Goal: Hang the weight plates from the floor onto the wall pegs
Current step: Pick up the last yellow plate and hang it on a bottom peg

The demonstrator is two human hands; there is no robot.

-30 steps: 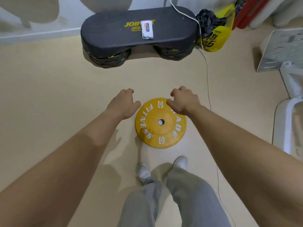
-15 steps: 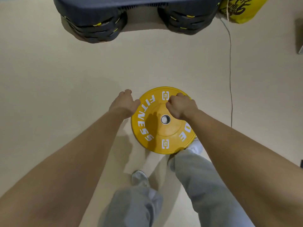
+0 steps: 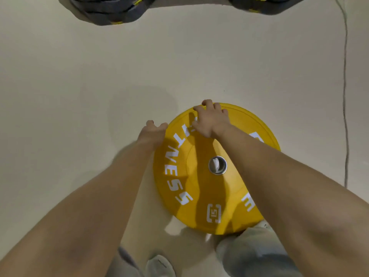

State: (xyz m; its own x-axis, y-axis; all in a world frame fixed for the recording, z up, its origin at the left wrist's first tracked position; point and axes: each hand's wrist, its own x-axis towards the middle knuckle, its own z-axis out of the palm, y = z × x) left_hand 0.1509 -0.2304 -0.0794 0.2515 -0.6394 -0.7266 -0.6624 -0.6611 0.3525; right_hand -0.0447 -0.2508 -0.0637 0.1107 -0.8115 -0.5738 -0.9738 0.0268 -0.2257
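Note:
A yellow weight plate (image 3: 201, 188) with white "FITNESS" lettering and a metal centre hole sits low over the beige floor, just in front of my feet. My right hand (image 3: 211, 120) reaches across the plate, its fingers hooked over the far rim. My left hand (image 3: 153, 131) is pressed against the left rim with curled fingers, slightly blurred. The plate's near edge covers my right foot, and a shadow shows under its near left side. No wall pegs are in view.
The black feet of a step platform (image 3: 107, 13) show at the top edge. A thin cable (image 3: 345, 96) runs down the floor on the right. My grey trouser legs and one shoe (image 3: 159, 264) fill the bottom.
My head has dropped closer, so the plate looks much larger. My right hand slid from the plate's middle to the far rim. My left hand stayed at the left rim.

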